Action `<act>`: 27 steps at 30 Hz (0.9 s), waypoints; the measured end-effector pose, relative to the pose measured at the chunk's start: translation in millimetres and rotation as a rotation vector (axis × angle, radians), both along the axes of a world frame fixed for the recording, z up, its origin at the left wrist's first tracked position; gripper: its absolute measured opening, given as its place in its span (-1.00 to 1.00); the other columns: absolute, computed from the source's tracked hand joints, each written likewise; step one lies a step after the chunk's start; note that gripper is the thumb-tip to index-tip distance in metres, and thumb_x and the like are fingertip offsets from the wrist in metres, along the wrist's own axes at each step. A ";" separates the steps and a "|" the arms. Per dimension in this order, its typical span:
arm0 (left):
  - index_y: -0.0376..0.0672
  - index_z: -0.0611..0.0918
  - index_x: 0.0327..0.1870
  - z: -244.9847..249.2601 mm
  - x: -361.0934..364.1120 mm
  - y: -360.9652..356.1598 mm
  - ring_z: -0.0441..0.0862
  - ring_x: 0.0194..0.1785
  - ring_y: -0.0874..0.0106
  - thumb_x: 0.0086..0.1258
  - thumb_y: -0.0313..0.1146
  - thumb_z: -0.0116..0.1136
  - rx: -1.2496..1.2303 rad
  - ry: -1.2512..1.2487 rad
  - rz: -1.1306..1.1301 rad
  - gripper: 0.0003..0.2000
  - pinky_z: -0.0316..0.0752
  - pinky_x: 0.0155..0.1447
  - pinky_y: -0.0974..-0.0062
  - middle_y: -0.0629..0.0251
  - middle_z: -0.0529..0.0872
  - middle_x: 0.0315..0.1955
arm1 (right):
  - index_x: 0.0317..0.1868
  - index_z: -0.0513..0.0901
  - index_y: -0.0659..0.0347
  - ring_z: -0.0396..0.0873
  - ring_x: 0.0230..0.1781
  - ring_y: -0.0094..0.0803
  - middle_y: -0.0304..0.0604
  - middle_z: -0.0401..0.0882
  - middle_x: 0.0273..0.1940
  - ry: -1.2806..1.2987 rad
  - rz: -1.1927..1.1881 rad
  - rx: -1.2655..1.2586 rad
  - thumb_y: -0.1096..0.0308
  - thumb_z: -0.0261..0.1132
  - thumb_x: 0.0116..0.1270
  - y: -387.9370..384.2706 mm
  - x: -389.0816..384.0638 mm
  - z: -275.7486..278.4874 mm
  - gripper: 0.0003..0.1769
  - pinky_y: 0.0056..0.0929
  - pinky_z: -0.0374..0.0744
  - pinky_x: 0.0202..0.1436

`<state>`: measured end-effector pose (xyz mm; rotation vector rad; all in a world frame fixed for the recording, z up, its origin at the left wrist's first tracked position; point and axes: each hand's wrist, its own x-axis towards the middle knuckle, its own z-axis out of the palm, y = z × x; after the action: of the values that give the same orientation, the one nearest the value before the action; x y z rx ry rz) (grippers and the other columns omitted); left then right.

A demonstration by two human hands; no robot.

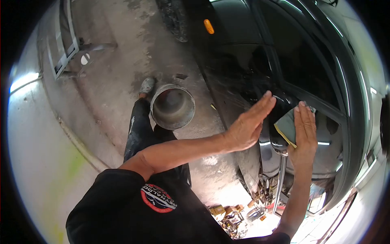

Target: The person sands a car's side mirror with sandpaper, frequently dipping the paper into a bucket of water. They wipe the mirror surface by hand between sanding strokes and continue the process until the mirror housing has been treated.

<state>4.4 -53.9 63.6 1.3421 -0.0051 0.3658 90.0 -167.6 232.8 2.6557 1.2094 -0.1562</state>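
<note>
My left hand (252, 122) is raised beside the dark car (239, 61), its fingers stretched out and nothing in it. Whether its fingertips touch the car cannot be told. Further right, my right hand (304, 130) holds a grey-green sheet with a yellow edge (287, 127) against the car, its fingers long and close together over the sheet's right part. The sheet's left corner sticks out towards my left hand. Below the sheet is a shiny door handle or trim strip (280, 183).
A round bucket (172, 106) stands on the concrete floor (122, 61) by my shoe (147, 85). A metal frame (65, 61) is at the upper left. Assorted parts and small boxes (233, 215) lie at the bottom, near the car.
</note>
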 end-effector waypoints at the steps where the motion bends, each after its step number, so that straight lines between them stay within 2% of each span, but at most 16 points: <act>1: -0.09 0.16 0.69 -0.2 -2.3 1.0 0.18 0.65 -0.02 0.34 -0.85 -0.11 -0.034 -0.010 -0.019 -0.16 0.49 0.48 0.24 -0.05 0.00 0.69 | 0.37 0.58 0.36 0.42 0.53 -0.03 0.05 0.51 0.45 -0.011 0.055 -0.028 0.79 0.48 -0.13 16.4 1.7 -2.5 -0.10 -0.07 0.31 0.65; 3: -0.11 0.22 0.67 -8.2 -5.1 7.4 0.23 0.63 -0.02 0.33 -0.86 -0.13 -0.099 -0.031 -0.081 -0.19 0.64 0.30 0.29 -0.04 0.06 0.68 | 0.34 0.60 0.37 0.45 0.50 -0.04 0.06 0.55 0.41 0.010 0.111 -0.120 0.75 0.50 -0.12 40.4 10.2 -15.7 -0.15 -0.06 0.33 0.64; 5: -0.13 0.26 0.64 -20.5 -12.2 16.5 0.26 0.62 0.00 0.34 -0.86 -0.15 -0.039 0.020 -0.109 -0.22 0.59 0.38 0.29 -0.03 0.12 0.66 | 0.29 0.63 0.38 0.51 0.44 -0.04 0.07 0.58 0.36 0.005 0.201 -0.232 0.69 0.53 -0.10 56.6 19.1 -22.1 -0.20 -0.08 0.36 0.63; 9: -0.17 0.31 0.61 -45.2 -29.7 48.0 0.30 0.61 0.05 0.34 -0.84 -0.16 0.109 0.113 -0.121 -0.26 0.46 0.54 0.30 0.01 0.22 0.63 | 0.27 0.63 0.42 0.51 0.44 -0.04 0.11 0.59 0.35 0.080 0.195 -0.279 0.71 0.51 -0.08 65.0 18.4 1.7 -0.24 -0.12 0.36 0.64; 12: -0.17 0.34 0.59 -57.1 -36.2 74.7 0.31 0.61 0.09 0.34 -0.81 -0.13 0.066 0.232 -0.155 -0.28 0.36 0.62 0.29 0.04 0.25 0.62 | 0.28 0.63 0.42 0.52 0.44 -0.07 0.09 0.59 0.36 0.050 0.201 -0.276 0.72 0.52 -0.07 56.1 16.0 -2.0 -0.24 -0.14 0.34 0.65; 14: -0.16 0.36 0.58 -62.4 -30.9 80.2 0.31 0.61 0.09 0.35 -0.80 -0.13 0.094 0.220 -0.121 -0.29 0.40 0.59 0.29 0.04 0.28 0.61 | 0.30 0.63 0.41 0.51 0.45 -0.09 0.06 0.59 0.37 0.054 0.174 -0.293 0.73 0.51 -0.05 71.2 14.5 -19.3 -0.23 -0.14 0.33 0.65; 17: -0.14 0.39 0.57 -57.7 -26.9 87.7 0.32 0.61 0.10 0.35 -0.80 -0.13 0.083 0.195 -0.121 -0.30 0.45 0.54 0.30 0.06 0.31 0.60 | 0.33 0.61 0.41 0.50 0.46 -0.08 0.06 0.58 0.38 0.063 0.241 -0.528 0.67 0.43 0.11 82.2 27.0 -51.6 -0.32 -0.14 0.32 0.66; 20: -0.14 0.42 0.55 -51.4 -22.0 98.2 0.35 0.60 0.09 0.35 -0.80 -0.14 0.057 0.201 -0.127 -0.31 0.49 0.48 0.32 0.07 0.33 0.59 | 0.29 0.64 0.44 0.51 0.45 -0.08 0.13 0.60 0.35 0.073 0.266 -0.405 0.58 0.32 0.27 74.7 20.6 -26.3 -0.47 -0.13 0.30 0.66; 23: -0.17 0.46 0.52 -58.6 -19.4 104.7 0.38 0.58 0.09 0.36 -0.80 -0.13 0.074 0.212 -0.084 -0.34 0.51 0.46 0.35 0.06 0.38 0.57 | 0.24 0.66 0.48 0.52 0.44 -0.05 0.18 0.61 0.32 0.051 0.188 -0.327 0.51 0.26 0.32 65.8 17.6 -15.9 -0.53 -0.12 0.28 0.67; 27: -0.22 0.51 0.47 -62.0 -5.7 99.5 0.41 0.57 0.10 0.38 -0.78 -0.11 0.006 0.183 -0.058 -0.40 0.49 0.47 0.34 0.02 0.44 0.53 | 0.21 0.67 0.53 0.51 0.44 0.03 0.22 0.62 0.31 -0.049 0.324 -0.435 0.45 0.20 0.33 71.7 7.7 -66.1 -0.52 -0.07 0.25 0.68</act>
<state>-1.2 45.7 1.6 1.3742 0.1076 0.1932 97.7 -95.9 166.7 2.0581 1.3855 -0.2631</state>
